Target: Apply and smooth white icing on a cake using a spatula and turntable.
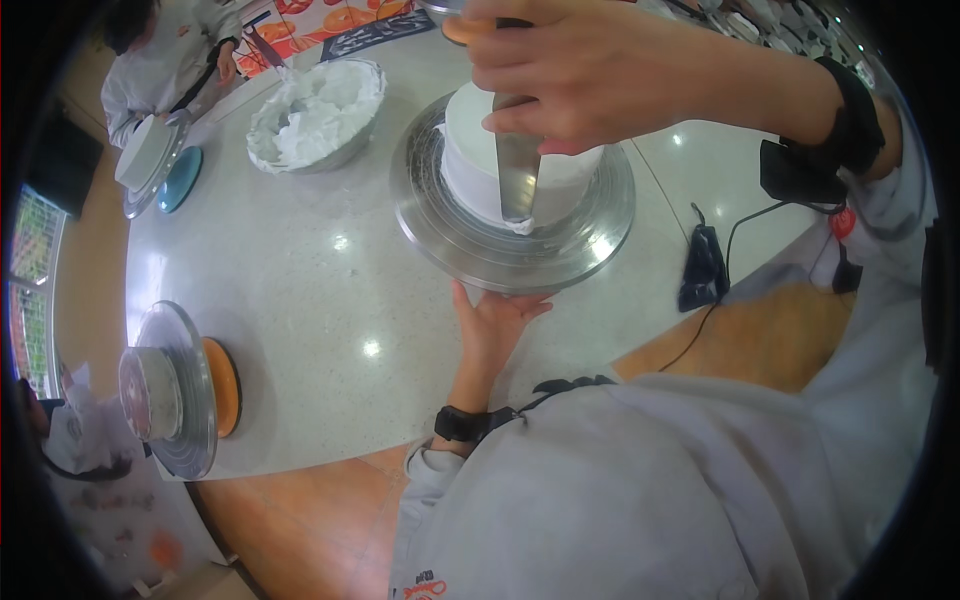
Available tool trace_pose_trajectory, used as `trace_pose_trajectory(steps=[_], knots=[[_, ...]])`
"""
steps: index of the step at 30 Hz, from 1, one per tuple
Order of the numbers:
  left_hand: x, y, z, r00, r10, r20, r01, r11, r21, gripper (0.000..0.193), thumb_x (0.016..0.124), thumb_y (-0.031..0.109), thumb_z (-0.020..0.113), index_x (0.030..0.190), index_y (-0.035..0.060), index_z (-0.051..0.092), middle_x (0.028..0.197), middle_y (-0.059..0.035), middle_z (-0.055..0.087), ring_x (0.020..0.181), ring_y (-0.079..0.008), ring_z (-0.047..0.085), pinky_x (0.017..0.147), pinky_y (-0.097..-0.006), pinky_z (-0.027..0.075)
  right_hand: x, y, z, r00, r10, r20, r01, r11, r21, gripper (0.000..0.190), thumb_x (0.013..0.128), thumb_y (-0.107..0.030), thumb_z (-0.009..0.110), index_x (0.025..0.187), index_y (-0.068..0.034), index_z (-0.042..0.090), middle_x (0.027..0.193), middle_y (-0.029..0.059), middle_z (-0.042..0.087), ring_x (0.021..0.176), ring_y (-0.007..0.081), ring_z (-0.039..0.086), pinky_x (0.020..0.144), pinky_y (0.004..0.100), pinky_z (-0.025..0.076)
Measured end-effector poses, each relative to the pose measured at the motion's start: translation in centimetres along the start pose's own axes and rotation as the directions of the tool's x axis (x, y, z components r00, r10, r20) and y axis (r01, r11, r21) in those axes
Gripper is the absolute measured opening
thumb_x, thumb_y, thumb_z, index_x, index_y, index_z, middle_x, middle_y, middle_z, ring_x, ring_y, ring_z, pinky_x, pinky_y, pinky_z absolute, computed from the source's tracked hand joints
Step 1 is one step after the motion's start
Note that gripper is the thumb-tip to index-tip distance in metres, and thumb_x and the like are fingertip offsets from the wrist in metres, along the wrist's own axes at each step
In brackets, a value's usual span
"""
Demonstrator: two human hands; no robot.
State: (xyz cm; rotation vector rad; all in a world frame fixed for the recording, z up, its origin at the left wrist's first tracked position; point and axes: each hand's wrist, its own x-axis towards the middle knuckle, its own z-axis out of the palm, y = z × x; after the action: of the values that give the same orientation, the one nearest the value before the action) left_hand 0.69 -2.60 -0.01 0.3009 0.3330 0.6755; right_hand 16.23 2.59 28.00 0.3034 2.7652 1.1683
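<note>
My right hand [570,75] grips a metal icing spatula [517,184], its blade pointing down against the side of a round cake [469,169] coated in white cream. A small lump of cream clings to the blade's tip, close to the cake's base. The handle is mostly hidden by my fingers. Under the cake is a metal cake turntable [480,259] with ringed grooves. At the turntable's near rim is my left hand [491,319], thumb and fingers spread, some fingertips hidden beneath the edge.
A bowl of white cream [322,124] stands left of the turntable. Other cakes sit on turntables, one with an orange base [221,386], one with a blue base [180,180]. A black pouch [703,270] and cable lie right. Another person [169,60] stands across the table.
</note>
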Motion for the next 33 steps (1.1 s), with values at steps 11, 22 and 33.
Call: trace_pose_trajectory(steps=[11,22,33], knots=[[-0.5,1.2,0.1,0.901,0.361,-0.241,-0.367,0.93,0.021,0.069,0.083,0.058,0.016,0.132,0.0087,0.015,0.126,-0.0193,0.035,0.108,-0.032,0.042,0.094,-0.042,0.027,-0.6,0.0,0.9,0.999,0.019,-0.041,-0.014,0.992,0.123,0.006,0.058,-0.011,0.055,0.056,-0.006,0.056,0.06,0.0032,0.047,0.069,0.0182,0.047,0.092,0.0387,0.025],[-0.3,0.8,-0.4,0.891,0.384,-0.242,-0.386,0.922,0.043,0.078,0.081,0.061,0.013,0.131,0.0008,0.012,0.131,-0.0197,0.028,0.116,-0.0322,0.035,0.095,-0.0423,0.025,-0.7,-0.2,1.7,0.997,0.013,-0.073,-0.004,0.993,0.12,0.006,0.059,-0.012,0.059,0.054,-0.008,0.057,0.055,0.0005,0.043,0.063,0.0158,0.045,0.088,0.0396,0.027],[0.1,0.4,0.1,0.934,0.34,-0.113,-0.341,0.94,0.013,0.077,0.081,0.061,0.016,0.131,0.0025,0.017,0.135,-0.0145,0.024,0.122,-0.0281,0.025,0.101,-0.0409,0.016,-0.5,0.0,1.7,0.999,0.018,-0.041,-0.011,0.986,0.166,0.006,0.058,-0.013,0.058,0.055,-0.008,0.058,0.056,0.0011,0.045,0.064,0.0165,0.046,0.089,0.0396,0.026]])
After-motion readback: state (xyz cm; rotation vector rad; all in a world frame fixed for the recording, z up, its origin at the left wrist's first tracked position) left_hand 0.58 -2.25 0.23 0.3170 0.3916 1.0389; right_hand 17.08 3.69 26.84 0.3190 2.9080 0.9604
